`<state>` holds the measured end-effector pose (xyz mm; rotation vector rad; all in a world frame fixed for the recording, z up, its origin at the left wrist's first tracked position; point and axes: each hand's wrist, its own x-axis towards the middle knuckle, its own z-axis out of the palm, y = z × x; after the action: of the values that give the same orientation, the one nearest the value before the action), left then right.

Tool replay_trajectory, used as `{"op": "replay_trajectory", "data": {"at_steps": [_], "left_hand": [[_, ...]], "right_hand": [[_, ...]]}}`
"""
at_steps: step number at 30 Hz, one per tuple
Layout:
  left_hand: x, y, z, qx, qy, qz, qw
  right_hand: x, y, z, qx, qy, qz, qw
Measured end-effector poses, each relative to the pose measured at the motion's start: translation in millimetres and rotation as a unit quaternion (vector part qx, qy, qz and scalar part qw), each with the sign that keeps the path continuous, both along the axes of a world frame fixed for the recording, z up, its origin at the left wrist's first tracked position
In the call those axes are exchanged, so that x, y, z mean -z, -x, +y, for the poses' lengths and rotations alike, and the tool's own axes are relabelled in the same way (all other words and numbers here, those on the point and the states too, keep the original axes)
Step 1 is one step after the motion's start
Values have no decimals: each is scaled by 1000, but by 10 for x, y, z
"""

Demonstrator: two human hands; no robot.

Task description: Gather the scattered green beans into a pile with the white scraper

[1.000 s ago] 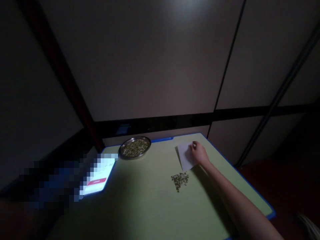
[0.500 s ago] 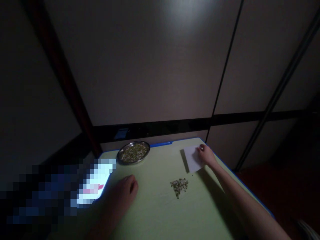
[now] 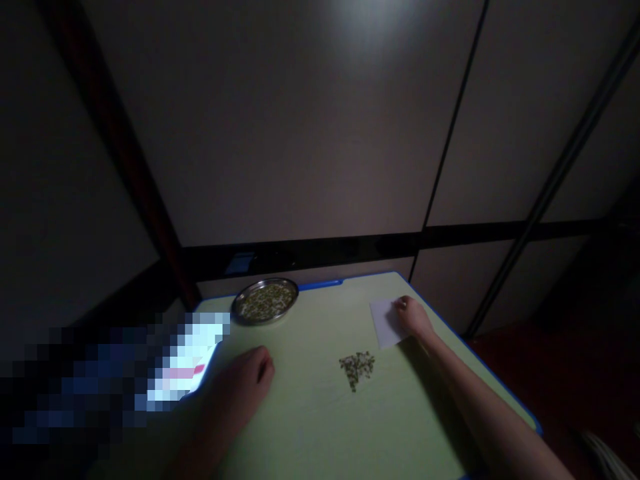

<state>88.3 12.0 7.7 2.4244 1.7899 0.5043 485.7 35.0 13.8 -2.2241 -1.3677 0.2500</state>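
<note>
My right hand [image 3: 413,316] pinches the edge of a white sheet of paper [image 3: 387,325] at the right of the table. The sheet lies flat or nearly so on the tabletop. Left of it and nearer to me is a small patch of greenish and whitish seeds or beans [image 3: 357,367], roughly a triangle. My left hand [image 3: 253,373] rests at the table's left side, its fingers curled into a loose fist with nothing visible in them. Beyond that hand stands a round metal plate [image 3: 239,319] with many similar small pieces spread in it.
The pale green table [image 3: 310,427] has a blue rim and stands against large cabinet panels [image 3: 310,133]. At the left a lit screen [image 3: 185,367] glows, partly pixelated. A blue strip [image 3: 320,285] runs along the back edge. The room is dim.
My left hand has come into view and settled on the table. My right hand has moved the paper to the right, away from the patch of seeds, and lowered it.
</note>
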Motion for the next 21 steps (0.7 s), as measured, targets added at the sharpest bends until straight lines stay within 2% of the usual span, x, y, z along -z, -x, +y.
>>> {"op": "replay_trajectory", "data": {"at_steps": [3,6,12,15,18,21], "left_hand": [[4,-7,-3,-4,0,-4,1000],[12,-13,-2,-4,-4,-8,1000],[24,-8,16,-1,-12,2,1000],[26,-1,26,1,-15,1,1000],[17,1,27,0,-9,8,1000],[4,1,24,-3,-7,15,1000]], "right_hand": [[-4,-122,-152,-7,-12,4,1000],[-112,-235,-222,-26,-45,20,998],[-695,-427,-280,-86,-135,31,987],[-878,-326,-380,-143,-140,-62,978],[-831,-99,-489,-195,-57,-164,965],[-657,107,-598,-259,-7,-186,948]]}}
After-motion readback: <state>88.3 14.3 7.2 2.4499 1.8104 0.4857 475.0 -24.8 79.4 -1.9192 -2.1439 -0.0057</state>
